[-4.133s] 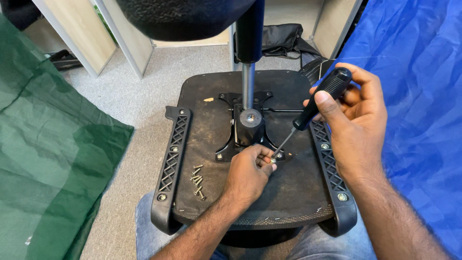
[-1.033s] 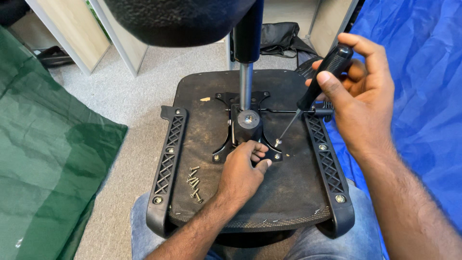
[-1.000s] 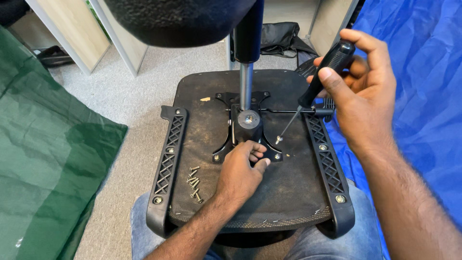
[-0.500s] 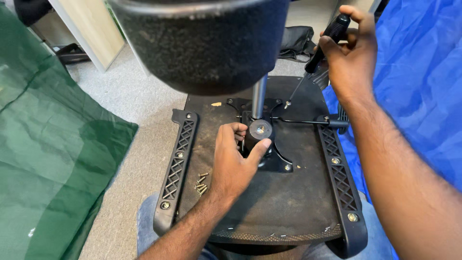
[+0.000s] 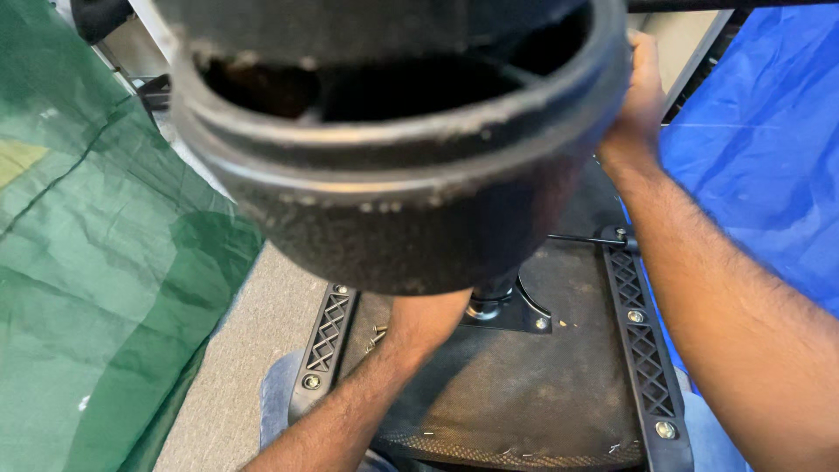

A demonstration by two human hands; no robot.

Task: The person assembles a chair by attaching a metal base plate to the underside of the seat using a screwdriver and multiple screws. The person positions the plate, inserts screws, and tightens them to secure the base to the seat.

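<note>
A big round black chair hub (image 5: pixel 402 201) fills the top of the view, close to the camera. Below it lies the upturned black seat (image 5: pixel 516 402) with a metal mounting plate (image 5: pixel 527 316) and the foot of the column. My left forearm (image 5: pixel 411 341) runs up under the hub, which hides my left hand. My right hand (image 5: pixel 641 92) is raised at the hub's right rim with its fingers curled behind it. Whether it holds anything is hidden. Loose screws (image 5: pixel 377 336) lie by the left rail.
Black lattice rails run along the seat's left side (image 5: pixel 325 339) and right side (image 5: pixel 642 345). A thin black lever (image 5: pixel 581 238) sticks out near the right rail. A green sheet (image 5: pixel 96 262) lies left, a blue sheet (image 5: pixel 769 149) right, and grey carpet (image 5: pixel 236 376) between.
The view has tipped closer under the hub, which now covers most of it. My right hand with the screwdriver rose out to the hub's rim. My left hand slid under the hub, out of sight.
</note>
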